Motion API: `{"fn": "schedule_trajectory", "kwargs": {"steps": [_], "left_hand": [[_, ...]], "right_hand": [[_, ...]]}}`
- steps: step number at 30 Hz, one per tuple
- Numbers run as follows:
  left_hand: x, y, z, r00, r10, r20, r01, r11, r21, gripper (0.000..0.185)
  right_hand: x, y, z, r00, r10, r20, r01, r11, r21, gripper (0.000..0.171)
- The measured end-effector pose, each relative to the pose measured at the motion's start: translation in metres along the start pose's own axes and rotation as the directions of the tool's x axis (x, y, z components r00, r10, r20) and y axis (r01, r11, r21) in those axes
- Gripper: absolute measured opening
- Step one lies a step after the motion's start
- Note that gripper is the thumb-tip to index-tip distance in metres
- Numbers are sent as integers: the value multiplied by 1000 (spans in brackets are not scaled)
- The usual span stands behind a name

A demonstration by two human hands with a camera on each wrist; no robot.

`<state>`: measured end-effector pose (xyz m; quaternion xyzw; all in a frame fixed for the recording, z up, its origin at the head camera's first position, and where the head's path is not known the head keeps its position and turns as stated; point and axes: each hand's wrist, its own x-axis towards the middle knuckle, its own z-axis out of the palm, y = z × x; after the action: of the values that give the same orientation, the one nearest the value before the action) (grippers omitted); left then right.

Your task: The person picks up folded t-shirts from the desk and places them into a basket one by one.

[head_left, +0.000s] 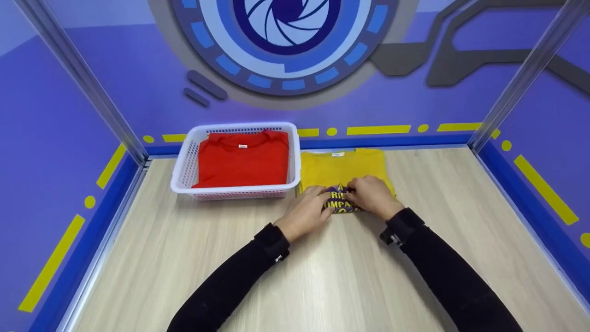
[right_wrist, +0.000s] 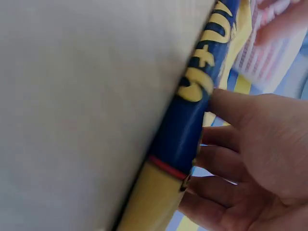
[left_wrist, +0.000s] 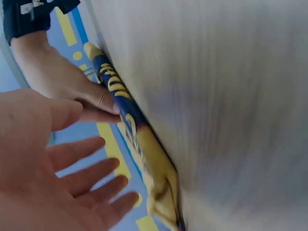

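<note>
Shirt [head_left: 329, 167] beside basket rim [head_left: 239, 189], tabletop [head_left: 442, 189] rightward

– Any lettering right of the white plastic basket [head_left: 235, 189]?
– Yes, on the yellow T-shirt [head_left: 341, 170]: its dark print [head_left: 340, 199] reads "A" on top, "RI" beneath, then "OMPA", the last two lines only partly visible.
– And inside the basket?
– The red T-shirt [head_left: 244, 163] bears a white neck label [head_left: 243, 146], too small to read
</note>
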<state>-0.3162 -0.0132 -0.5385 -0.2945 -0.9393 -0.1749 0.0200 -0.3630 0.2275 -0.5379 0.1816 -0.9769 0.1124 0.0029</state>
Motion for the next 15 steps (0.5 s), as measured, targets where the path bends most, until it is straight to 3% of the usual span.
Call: {"fn": "schedule_trajectory", "kwargs": {"steps": [4,8,11,15], "left_hand": [[4,-5,3,994,-100,38,99,995,30,53],[11,-8,1,980,-176,92,172,984,49,56],[18,-11,-2,966,-195,172,183,980,78,62],[25,-17,-4,942,-193,275,163,978,129,69]], "right_hand": [[3,-2,-6,1000,-17,-10,18,994,111,26],[7,19,-15,997,72,12,-73,983,171,25],[7,39,-13,992,110,60,-117,984,136,30],[7,53,-8,990,90,106,-100,991,93,35]]}}
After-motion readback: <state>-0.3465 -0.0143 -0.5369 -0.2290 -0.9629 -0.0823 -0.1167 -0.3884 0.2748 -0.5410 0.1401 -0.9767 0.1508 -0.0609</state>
